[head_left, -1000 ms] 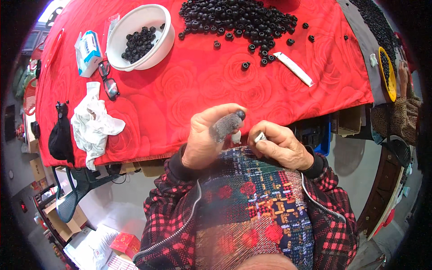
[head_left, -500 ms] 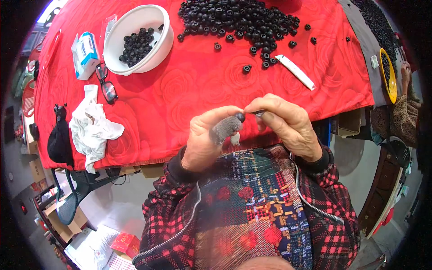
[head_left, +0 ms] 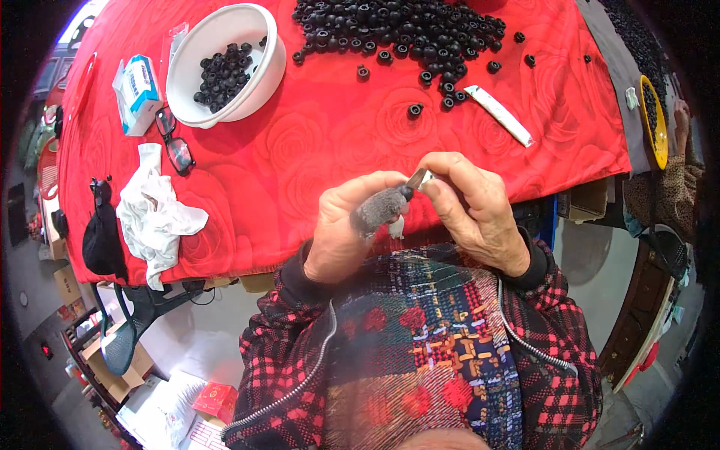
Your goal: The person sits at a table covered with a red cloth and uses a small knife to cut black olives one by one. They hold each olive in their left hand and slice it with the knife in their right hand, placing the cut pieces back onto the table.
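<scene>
My left hand is closed round a small round black plastic part, held out at the fingertips. A fuzzy grey covering wraps one of its fingers, and a bit of white material shows just below. Pinched between thumb and fingers of my right hand is a small flat metal blade. Its tip meets or nearly meets the black part; the exact contact is too small to tell. Both hands are over the near edge of the red tablecloth.
A big pile of black parts lies at the far side. More sit in a white bowl. Nearby are a tissue pack, glasses, white cloth and a white paper strip. Another person's hand is beside a yellow basket.
The blade in my right hand has tilted from nearly level to upright, against or near the black part. My right fingers have shifted slightly; the left hand still grips the part.
</scene>
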Tool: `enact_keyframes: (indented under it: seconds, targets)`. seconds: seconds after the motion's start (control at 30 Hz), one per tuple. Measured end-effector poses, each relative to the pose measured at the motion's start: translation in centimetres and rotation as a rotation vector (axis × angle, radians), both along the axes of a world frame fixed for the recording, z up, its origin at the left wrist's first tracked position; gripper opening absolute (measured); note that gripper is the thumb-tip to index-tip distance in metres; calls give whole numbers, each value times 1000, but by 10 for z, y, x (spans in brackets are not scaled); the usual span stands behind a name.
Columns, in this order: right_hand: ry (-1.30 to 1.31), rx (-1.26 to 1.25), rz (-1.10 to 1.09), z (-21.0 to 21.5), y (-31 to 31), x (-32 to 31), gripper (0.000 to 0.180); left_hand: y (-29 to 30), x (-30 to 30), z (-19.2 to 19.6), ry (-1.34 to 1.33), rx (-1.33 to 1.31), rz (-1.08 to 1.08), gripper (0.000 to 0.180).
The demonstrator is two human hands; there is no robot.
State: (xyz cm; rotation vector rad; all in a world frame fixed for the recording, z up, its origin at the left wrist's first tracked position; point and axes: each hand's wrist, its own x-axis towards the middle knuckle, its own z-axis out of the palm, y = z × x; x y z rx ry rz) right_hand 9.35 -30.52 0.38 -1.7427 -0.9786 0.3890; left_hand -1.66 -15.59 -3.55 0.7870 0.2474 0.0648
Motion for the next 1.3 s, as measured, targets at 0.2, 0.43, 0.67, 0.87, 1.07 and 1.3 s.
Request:
enact_keyframes:
  seconds: [0.2,0.43,0.67,0.87,1.07,1.3]
  targets:
    - [16,-25,13,-2,0,5,15,3,2,-1,51,-24,-34,31]
    - [49,-26,27,-3,-1,8,14,3,4,0,87,-5,-45,30]
    - [24,4,57,-13,-5,13,15,1,8,-4,44,-10,-36,27]
    - [31,-7,53,-10,-4,15,14,1,8,-3,62,19,-40,26]
    - [51,-4,74,-13,-5,17,12,0,9,-3,41,57,-51,24]
    - [367,72,536,-11,-20,30,12,1,10,-4,146,45,6,26]
